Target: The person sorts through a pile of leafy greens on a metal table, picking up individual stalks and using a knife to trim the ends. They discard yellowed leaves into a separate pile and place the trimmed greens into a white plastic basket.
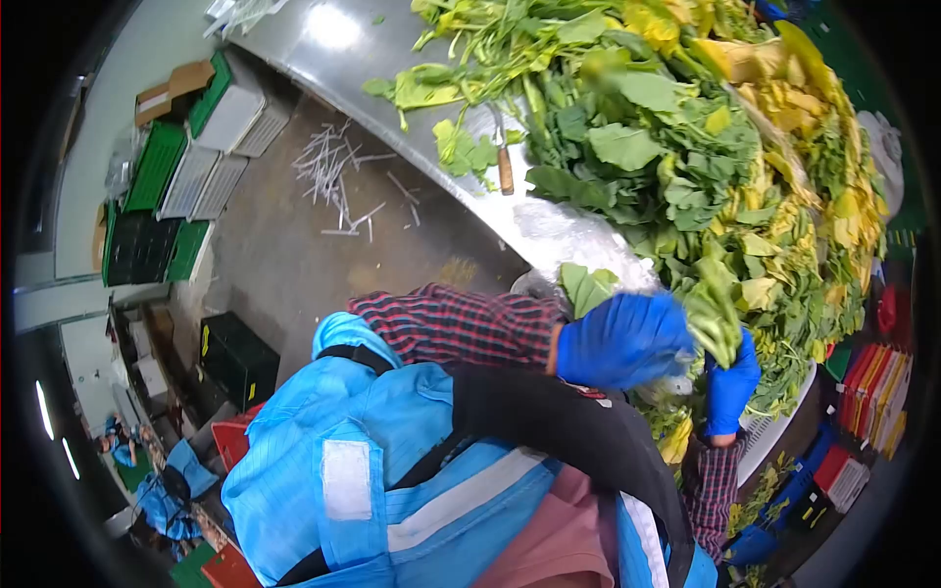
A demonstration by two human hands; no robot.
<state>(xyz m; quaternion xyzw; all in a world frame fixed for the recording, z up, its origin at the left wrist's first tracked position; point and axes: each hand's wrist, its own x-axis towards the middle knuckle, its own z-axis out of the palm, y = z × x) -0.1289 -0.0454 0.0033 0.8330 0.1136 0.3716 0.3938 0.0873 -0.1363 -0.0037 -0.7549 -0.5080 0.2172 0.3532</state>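
Observation:
My right hand, in a blue glove, is closed on the stem end of a bunch of leafy greens at the table's near edge. Just left of the bunch is my left hand, also blue-gloved, its fingers curled and slightly blurred. What it holds, if anything, I cannot make out. Behind my left hand lie a loose green leaf and crumpled clear plastic. A large heap of green leaves spreads beyond both hands, with yellowed leaves along its right side.
A wooden-handled knife-like tool lies on the metal table. White strips litter the floor. Stacked crates stand at left, a dark crate nearer. Red and yellow trays are at right.

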